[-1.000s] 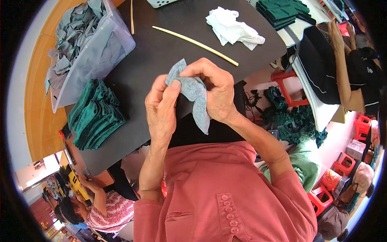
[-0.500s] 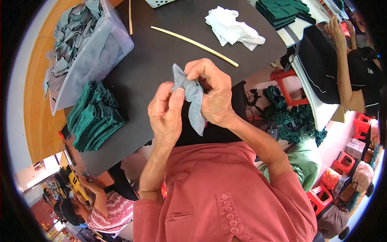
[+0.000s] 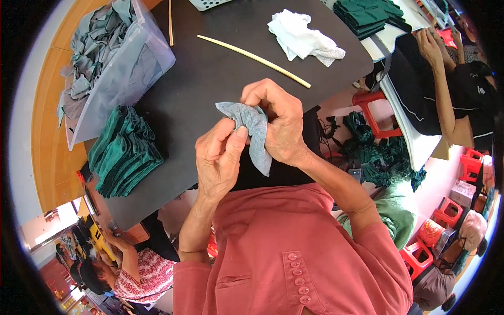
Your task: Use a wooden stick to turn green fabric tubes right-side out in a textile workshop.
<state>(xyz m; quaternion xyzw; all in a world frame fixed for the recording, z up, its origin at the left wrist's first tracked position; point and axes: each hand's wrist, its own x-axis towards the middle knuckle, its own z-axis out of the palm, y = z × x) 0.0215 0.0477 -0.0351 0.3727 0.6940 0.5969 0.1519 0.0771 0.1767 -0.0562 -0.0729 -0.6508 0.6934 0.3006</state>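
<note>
A small blue-grey piece of fabric (image 3: 257, 139) is held up between my two hands, near the table's front edge. It is bunched in the middle, with one pointed end toward the upper left and another hanging down. My left hand (image 3: 218, 157) pinches its lower left side between thumb and fingers. From the right, my right hand (image 3: 281, 123) grips its upper and right part with curled fingers; some of the fabric is hidden behind them. A pale wooden stick (image 3: 254, 60) lies on the dark table (image 3: 205, 73) beyond my hands.
At left stands a clear plastic bin (image 3: 126, 79) full of grey fabric pieces. Folded dark green velvet cloth (image 3: 124, 152) is stacked before it. A crumpled white cloth (image 3: 304, 39) lies at the far right. Co-workers sit on both sides; a red stool (image 3: 375, 113) stands at right.
The fabric has turned in my hands, its upper tip swinging left and down. My left hand has shifted slightly right and lower, and my right hand has barely moved.
</note>
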